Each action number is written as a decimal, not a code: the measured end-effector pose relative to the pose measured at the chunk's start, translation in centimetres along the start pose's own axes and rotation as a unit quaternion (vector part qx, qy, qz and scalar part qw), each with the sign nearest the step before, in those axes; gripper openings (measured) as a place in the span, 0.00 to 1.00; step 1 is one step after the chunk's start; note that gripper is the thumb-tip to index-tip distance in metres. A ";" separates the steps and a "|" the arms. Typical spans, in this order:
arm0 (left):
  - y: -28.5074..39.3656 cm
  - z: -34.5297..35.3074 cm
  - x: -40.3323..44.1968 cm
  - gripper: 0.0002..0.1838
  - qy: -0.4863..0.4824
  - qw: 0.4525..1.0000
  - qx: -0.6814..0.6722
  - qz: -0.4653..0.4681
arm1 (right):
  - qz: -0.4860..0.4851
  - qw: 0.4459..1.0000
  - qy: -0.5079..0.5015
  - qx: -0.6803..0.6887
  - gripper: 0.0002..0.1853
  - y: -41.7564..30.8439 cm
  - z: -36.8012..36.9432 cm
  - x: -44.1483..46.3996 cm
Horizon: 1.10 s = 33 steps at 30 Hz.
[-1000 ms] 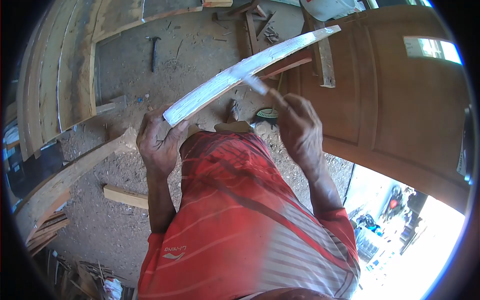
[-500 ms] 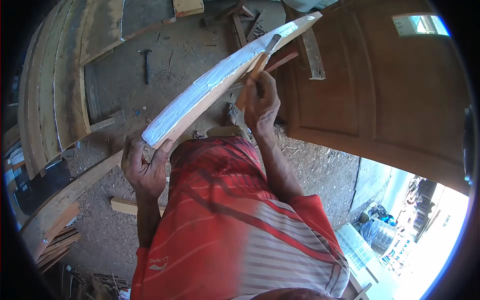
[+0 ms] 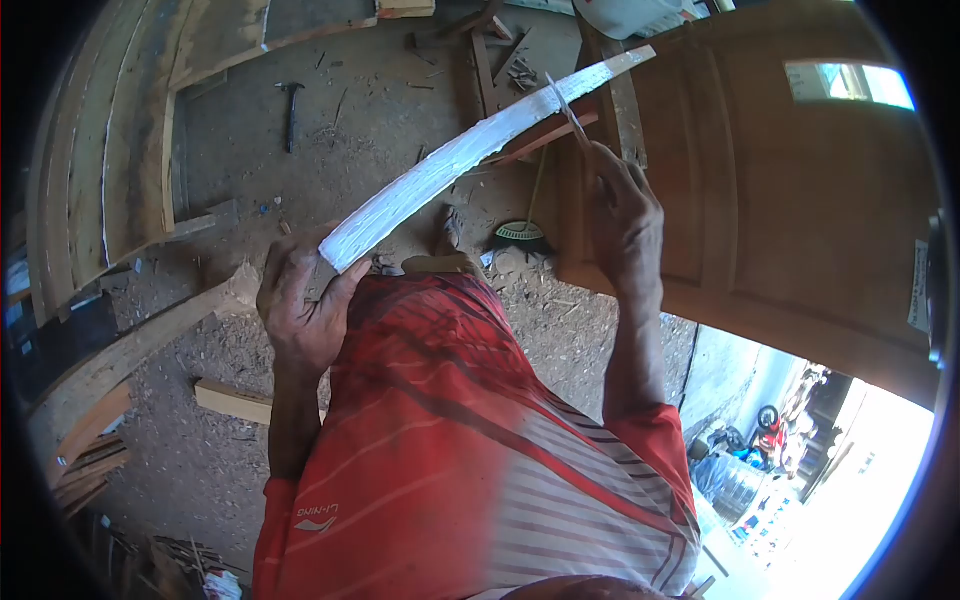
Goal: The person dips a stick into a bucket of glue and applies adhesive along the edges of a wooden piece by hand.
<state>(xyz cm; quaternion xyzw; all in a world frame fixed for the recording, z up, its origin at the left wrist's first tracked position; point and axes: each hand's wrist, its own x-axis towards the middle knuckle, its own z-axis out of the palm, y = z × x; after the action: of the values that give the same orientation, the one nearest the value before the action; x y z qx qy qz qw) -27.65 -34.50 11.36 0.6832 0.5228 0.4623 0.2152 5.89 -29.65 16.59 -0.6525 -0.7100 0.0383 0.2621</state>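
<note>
A long curved wooden piece (image 3: 450, 160) slants across the upper middle, its upward face coated in white except near the far right tip. My left hand (image 3: 305, 305) grips its near left end between thumb and fingers. In my right hand (image 3: 625, 215) is a thin flat spreading tool (image 3: 568, 112), seen nearly edge-on, with its tip at the coated face toward the far end. My right fingers are closed round the tool's lower part.
Joined planks (image 3: 120, 130) stand at the upper left above a curved board (image 3: 150, 325). A hammer (image 3: 291, 118) and a broom head (image 3: 520, 232) lie on the floor. A brown panelled door (image 3: 780, 200) fills the right side, with a white bucket (image 3: 625, 15) beside it.
Since half a second ago, my right hand has moved right and the tool has turned edge-on. The coated piece has tilted, showing less of its bare side. My left hand keeps its hold.
</note>
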 end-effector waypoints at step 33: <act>-0.6 0.6 -0.5 0.14 0.030 0.998 -0.038 -0.032 | 0.147 0.972 0.012 0.185 0.13 2.3 5.5 -3.0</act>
<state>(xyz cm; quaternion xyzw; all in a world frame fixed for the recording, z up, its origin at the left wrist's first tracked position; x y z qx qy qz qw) -27.47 -34.63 10.47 0.6435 0.5324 0.4948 0.2403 5.74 -30.54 9.99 -0.6901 -0.5836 0.1998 0.3784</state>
